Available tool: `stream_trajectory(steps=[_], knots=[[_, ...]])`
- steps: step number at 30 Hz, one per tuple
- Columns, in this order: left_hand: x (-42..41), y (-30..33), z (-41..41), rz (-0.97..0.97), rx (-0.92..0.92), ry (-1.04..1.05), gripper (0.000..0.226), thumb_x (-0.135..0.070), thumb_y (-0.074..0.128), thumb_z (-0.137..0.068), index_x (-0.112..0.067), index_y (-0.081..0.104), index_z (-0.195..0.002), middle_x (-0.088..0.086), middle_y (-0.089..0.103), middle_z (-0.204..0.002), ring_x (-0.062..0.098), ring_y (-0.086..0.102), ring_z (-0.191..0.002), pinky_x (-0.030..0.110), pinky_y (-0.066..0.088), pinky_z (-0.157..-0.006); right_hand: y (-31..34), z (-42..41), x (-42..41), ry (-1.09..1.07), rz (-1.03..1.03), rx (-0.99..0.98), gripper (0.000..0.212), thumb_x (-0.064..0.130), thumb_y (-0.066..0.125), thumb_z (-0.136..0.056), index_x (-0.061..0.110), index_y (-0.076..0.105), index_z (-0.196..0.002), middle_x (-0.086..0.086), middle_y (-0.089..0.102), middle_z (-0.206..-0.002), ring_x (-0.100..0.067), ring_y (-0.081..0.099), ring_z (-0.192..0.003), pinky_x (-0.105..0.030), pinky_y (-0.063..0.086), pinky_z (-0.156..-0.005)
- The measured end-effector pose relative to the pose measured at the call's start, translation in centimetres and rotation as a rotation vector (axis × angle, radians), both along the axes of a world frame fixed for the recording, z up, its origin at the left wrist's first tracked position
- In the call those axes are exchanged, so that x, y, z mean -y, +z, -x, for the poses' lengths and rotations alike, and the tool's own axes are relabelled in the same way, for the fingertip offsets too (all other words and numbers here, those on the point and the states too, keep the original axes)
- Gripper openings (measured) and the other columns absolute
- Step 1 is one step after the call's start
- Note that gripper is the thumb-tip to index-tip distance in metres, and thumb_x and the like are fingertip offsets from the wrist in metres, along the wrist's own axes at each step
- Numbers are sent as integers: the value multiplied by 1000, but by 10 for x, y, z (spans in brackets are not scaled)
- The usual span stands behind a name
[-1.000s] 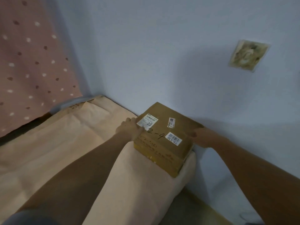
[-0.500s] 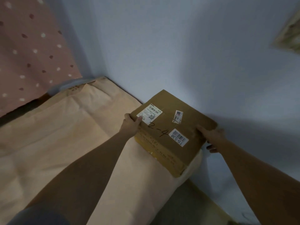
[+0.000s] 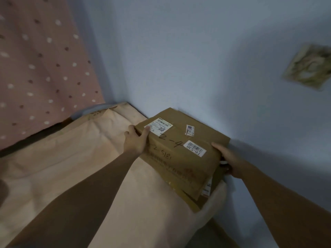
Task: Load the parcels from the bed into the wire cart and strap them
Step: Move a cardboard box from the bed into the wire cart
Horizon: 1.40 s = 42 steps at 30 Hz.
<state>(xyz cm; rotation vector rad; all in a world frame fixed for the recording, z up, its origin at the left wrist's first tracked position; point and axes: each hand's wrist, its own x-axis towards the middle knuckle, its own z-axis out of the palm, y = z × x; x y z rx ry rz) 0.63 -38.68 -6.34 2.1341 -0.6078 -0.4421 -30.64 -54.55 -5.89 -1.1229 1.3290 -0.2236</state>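
Note:
A brown cardboard parcel (image 3: 180,149) with white labels and "2-4" written on top is tilted, its near edge raised off the bed (image 3: 71,167). My left hand (image 3: 136,140) grips its left corner, thumb on the top label. My right hand (image 3: 227,160) grips its right edge, thumb on top and fingers underneath. Beneath it another brown parcel (image 3: 204,197) shows at the bed's corner, mostly hidden. The wire cart is out of view.
A pale blue wall (image 3: 197,59) runs close behind the parcel. A pink dotted curtain (image 3: 35,68) hangs at the left. A worn square plate (image 3: 308,68) sits on the wall at the right. Floor shows past the bed's corner at the bottom right.
Both hands closed round the parcel's sides and lifted it; it now tilts up toward me, uncovering a second parcel beneath. The view came closer.

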Motion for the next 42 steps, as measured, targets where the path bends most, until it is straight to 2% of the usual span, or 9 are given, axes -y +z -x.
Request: stream_trajectory(steps=[6,11,16,20,24,29,33,37,42], knots=[[-30,66,-24,206,-152,65,97,-96,30,-75,-24,64,-132,6,65,-129,30,61,-117,46,49,-101,43,-21,-17,-95,19,385,64,62,74,-77,22,66,-126,-13,77,-109,-35,74,-99,-48,61,-82],[-76,96,-32,284,-277,-93,73,-80,29,-96,-26,76,-114,5,81,-94,29,76,-93,43,61,-79,76,-15,-25,-22,63,437,57,55,70,-82,15,71,-123,-15,78,-106,-30,77,-82,-38,61,-65],[-103,100,-8,510,-574,-383,57,-65,39,-102,-29,79,-116,10,77,-121,29,75,-107,39,62,-85,103,-4,-47,15,101,445,53,55,72,-82,13,74,-115,-14,79,-97,-28,77,-73,-36,61,-59],[-116,105,-6,479,-813,-478,76,-83,41,-91,-27,72,-131,13,69,-137,36,65,-125,52,50,-107,120,19,-80,-70,139,581,54,57,74,-80,19,73,-118,-14,78,-100,-29,77,-80,-39,61,-63],[-126,115,5,427,-1081,-548,91,-90,56,-73,-20,75,-129,16,69,-135,38,69,-119,51,58,-94,126,45,-133,-137,117,695,59,70,71,-77,21,81,-108,-16,77,-111,-33,76,-92,-43,61,-71],[-138,120,49,321,-1079,-608,82,-86,47,-85,-20,77,-124,16,70,-133,36,72,-113,48,59,-90,117,99,-205,-369,118,742,68,75,67,-77,19,79,-114,-16,77,-108,-34,76,-89,-46,61,-73],[-149,133,112,270,-1070,-703,74,-76,47,-93,-17,72,-130,18,72,-129,37,74,-107,47,58,-89,112,173,-272,-528,139,711,72,75,68,-75,19,77,-119,-16,74,-115,-34,72,-96,-53,55,-92],[-165,138,196,227,-1058,-834,73,-73,57,-90,-20,64,-139,14,68,-136,32,71,-113,45,58,-89,125,254,-345,-672,215,752,60,66,69,-79,16,79,-109,-14,76,-96,-31,74,-76,-44,62,-69],[-192,132,317,153,-1248,-1051,72,-68,55,-93,-13,68,-136,20,67,-137,38,69,-118,49,59,-91,145,366,-454,-830,347,656,62,65,61,-89,16,67,-125,-17,75,-102,-33,73,-81,-45,61,-74]])
